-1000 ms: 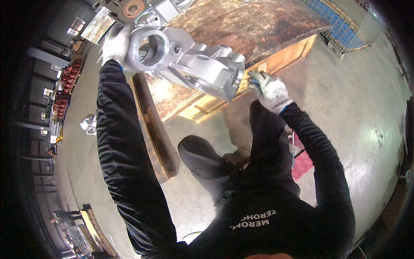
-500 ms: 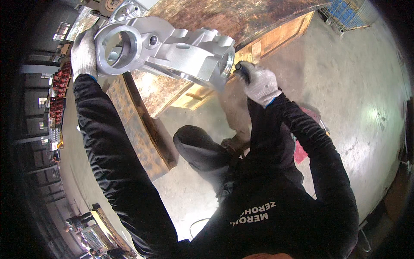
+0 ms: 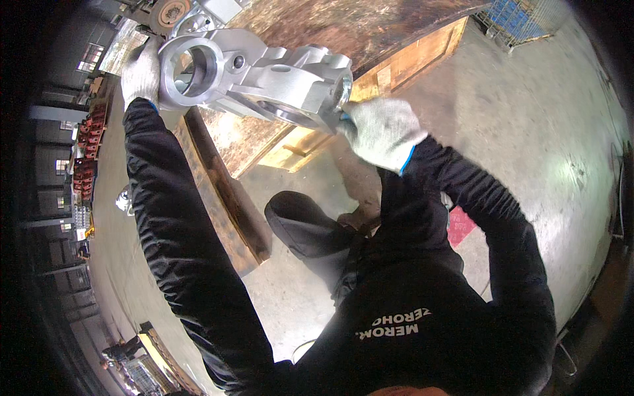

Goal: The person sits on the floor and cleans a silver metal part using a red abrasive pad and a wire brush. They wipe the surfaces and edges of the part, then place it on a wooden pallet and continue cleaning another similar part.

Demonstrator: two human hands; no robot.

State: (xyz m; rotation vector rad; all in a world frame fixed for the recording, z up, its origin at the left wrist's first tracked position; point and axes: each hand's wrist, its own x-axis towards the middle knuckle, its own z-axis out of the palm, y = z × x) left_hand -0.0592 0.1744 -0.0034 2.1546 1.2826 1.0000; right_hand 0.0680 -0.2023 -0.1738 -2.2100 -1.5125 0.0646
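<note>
- Nearest us, our right hand (image 3: 384, 132), gloved in white, was bunched at the right end of the metal casting (image 3: 287, 80), just beside its end bore (image 3: 344, 89); the glove's back hid most of the fingers, so we could not tell whether they were closed on something small or only met the edge.
- We judged the step in hand to be close work on that edge, with the other hand steadying the piece; the next move seemed to call for light, controlled contact there.
- The casting stretched between our hands, over the near part of the wooden surface (image 3: 383, 30); we could not see what its underside rested on.
- Our left hand (image 3: 140, 76) lay against the outer rim of the large ring (image 3: 168, 71) at the casting's left end; its fingers were partly hidden, so we could not tell whether they gripped.
- Beyond lay a second metal part (image 3: 224, 9), and farther right a wire cage (image 3: 518, 25) stood on the floor (image 3: 528, 145).
</note>
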